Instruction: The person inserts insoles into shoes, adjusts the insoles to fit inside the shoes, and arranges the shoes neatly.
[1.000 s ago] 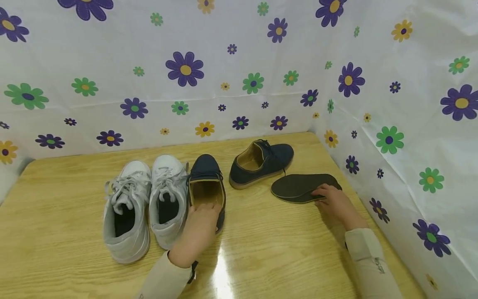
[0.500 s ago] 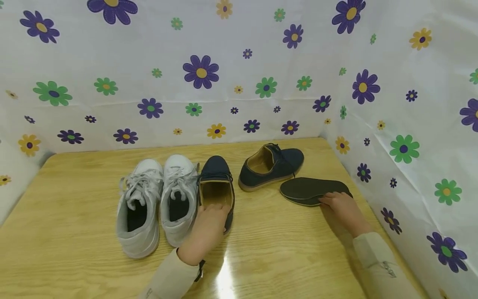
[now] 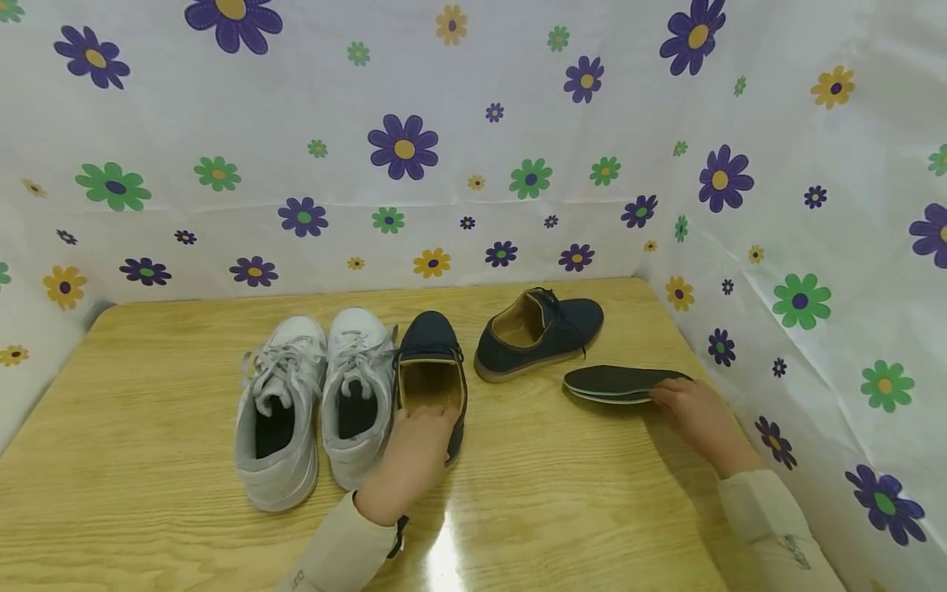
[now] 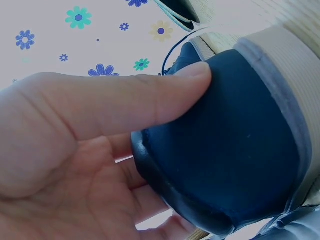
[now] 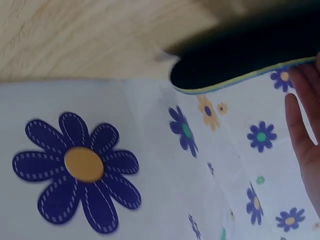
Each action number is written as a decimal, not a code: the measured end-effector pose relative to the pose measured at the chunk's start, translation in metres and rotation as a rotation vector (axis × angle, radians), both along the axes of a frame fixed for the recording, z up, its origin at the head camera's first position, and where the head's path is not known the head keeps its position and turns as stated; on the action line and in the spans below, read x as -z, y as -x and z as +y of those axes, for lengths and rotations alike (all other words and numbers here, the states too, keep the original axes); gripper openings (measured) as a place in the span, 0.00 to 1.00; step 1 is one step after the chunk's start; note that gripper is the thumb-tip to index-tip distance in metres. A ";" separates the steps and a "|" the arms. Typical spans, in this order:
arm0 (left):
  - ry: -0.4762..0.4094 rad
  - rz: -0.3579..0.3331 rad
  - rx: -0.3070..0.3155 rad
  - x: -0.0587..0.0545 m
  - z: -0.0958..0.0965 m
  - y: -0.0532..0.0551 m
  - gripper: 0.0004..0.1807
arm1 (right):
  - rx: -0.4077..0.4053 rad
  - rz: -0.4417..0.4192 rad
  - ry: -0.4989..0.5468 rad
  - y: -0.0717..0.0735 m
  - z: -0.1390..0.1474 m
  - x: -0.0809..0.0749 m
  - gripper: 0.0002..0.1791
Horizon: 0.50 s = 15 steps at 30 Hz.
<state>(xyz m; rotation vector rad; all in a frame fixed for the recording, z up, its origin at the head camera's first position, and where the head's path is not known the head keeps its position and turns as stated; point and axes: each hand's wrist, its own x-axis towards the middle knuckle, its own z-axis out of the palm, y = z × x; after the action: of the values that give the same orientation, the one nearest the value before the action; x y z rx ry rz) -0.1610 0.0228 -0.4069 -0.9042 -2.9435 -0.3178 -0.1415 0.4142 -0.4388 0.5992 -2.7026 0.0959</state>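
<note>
My left hand (image 3: pixel 416 452) grips the heel of a navy lace-up shoe (image 3: pixel 429 335), which stands toe away on the table. Its fingers reach over the heel rim into the tan interior. In the left wrist view, the thumb lies along the outside of the blue heel (image 4: pixel 235 130). My right hand (image 3: pixel 699 421) pinches a pair of dark insoles (image 3: pixel 617 378), one above the other, by their right end, tilted just over the tabletop. One dark insole with a yellowish edge (image 5: pixel 245 60) shows in the right wrist view, partly cut off by the frame.
The other navy shoe (image 3: pixel 543 329) rests at the back, toe pointing right. White lace-up sneakers (image 3: pixel 284 411) stand left of the gripped shoe, toes away. Flower-printed white sheeting (image 3: pixel 444 74) walls the wooden table (image 3: pixel 148 444) at the back and both sides.
My right hand has lifted and tilted the insoles, so their pale edges now face me and they look separated. The left hand keeps its grip on the shoe. The head view has shifted slightly.
</note>
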 end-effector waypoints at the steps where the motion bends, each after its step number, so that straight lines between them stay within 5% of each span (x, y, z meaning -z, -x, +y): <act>1: 0.005 0.002 -0.001 0.000 0.000 0.000 0.17 | 0.013 -0.023 -0.001 -0.002 -0.001 -0.004 0.10; 15: 0.004 -0.060 0.007 -0.003 -0.001 0.002 0.21 | 0.128 -0.282 0.052 -0.023 -0.025 -0.059 0.03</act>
<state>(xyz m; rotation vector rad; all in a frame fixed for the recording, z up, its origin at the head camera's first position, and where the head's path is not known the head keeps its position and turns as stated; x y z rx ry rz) -0.1625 0.0218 -0.4037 -0.9217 -2.9967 -0.3459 -0.1188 0.3892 -0.3801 0.4231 -2.9923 0.2319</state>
